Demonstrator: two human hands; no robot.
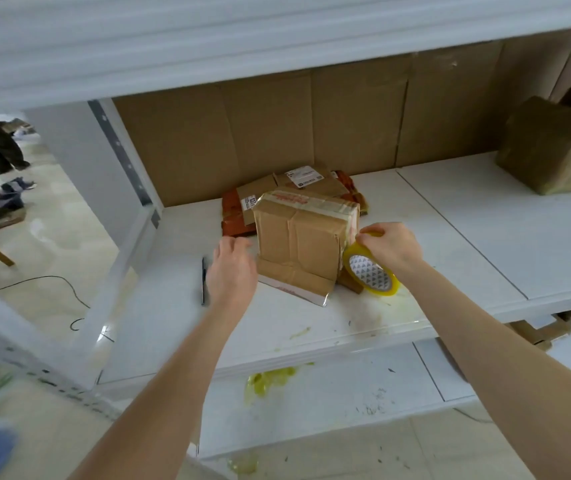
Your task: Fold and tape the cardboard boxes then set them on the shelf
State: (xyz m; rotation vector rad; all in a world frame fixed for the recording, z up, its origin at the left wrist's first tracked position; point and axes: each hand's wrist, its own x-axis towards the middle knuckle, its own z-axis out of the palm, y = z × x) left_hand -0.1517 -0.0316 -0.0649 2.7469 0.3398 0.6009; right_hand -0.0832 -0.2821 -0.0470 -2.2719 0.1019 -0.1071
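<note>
A worn brown cardboard box [303, 240] stands on the white shelf [450, 244], its lower flap folded out toward me. My right hand [393, 249] grips a yellow tape roll [370, 273] at the box's right side, fingers pinching near the box's right edge. At the box's left side, my left hand [232, 268] hovers with relaxed fingers and holds nothing; whether it touches the box I cannot tell. Flattened boxes [294, 188] with white labels lie behind the standing box.
A dark pen [203, 280] lies on the shelf left of my left hand. Taped boxes [550, 157] sit at the far right. Cardboard sheets line the shelf's back. Yellow tape scraps [270, 379] lie on the lower shelf. A person's legs stand at far left.
</note>
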